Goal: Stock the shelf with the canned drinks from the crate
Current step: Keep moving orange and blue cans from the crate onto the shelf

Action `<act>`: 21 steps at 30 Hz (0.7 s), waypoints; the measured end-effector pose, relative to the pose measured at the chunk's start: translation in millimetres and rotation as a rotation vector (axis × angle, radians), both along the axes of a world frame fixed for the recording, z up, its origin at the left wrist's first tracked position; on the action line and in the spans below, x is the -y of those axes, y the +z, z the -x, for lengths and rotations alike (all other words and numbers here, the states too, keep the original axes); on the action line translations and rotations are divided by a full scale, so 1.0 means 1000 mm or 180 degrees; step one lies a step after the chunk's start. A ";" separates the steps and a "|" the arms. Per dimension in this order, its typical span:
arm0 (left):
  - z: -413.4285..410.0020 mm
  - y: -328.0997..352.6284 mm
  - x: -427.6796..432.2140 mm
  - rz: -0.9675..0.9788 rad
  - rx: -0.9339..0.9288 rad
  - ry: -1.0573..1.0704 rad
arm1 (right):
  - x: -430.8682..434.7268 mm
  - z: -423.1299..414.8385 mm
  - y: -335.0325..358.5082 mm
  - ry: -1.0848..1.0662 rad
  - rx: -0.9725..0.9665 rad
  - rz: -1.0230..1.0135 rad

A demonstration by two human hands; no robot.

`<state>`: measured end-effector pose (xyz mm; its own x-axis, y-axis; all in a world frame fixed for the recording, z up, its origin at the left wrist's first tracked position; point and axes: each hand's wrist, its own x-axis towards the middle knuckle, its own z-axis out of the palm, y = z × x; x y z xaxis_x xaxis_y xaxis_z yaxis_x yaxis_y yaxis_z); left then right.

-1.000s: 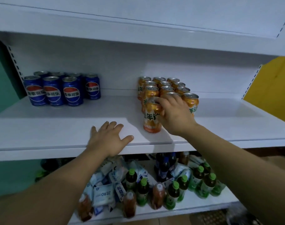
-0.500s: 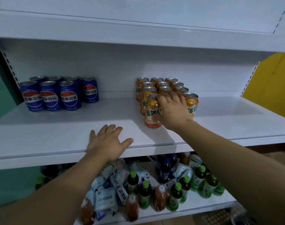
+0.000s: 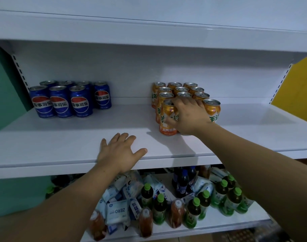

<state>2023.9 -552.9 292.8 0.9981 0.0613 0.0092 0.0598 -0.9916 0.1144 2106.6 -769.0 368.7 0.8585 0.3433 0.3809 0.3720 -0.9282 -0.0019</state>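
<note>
Part of the front row of orange cans [image 3: 181,89] hides behind the right hand [image 3: 189,117]; whether a can stands there cannot be told. Blue cans [image 3: 62,100] stand well apart to the left on the same white shelf [image 3: 62,145], bottles [image 3: 191,213] crowding the shelf below. Right thumb and fingers curl round the front-left orange can [image 3: 167,110], upright on the shelf. Left hand [image 3: 121,151] lies flat, fingers spread, near the front edge.

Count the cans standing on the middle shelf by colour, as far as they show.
Blue cans: 7
Orange cans: 11 in view; the right hand, gripping the front-left orange can, may hide one more
Total: 18 in view
</note>
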 end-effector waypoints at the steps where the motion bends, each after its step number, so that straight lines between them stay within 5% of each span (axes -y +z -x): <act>1: 0.000 0.001 0.000 0.0000 -0.0019 0.0003 | 0.001 -0.003 0.003 -0.0007 -0.0044 -0.0106; 9: -0.007 0.004 -0.004 -0.0197 -0.0383 -0.0241 | -0.002 -0.056 0.035 -0.0007 -0.0837 -0.0839; 21: -0.010 -0.002 -0.005 -0.0169 -0.0323 -0.0195 | -0.050 -0.154 0.045 0.0386 -0.1478 -0.0063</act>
<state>2033.7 -547.7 290.7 0.9959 0.0023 -0.0904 0.0076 -0.9983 0.0581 2260.3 -719.4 414.0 0.8937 0.4479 -0.0259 0.4331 -0.8763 -0.2107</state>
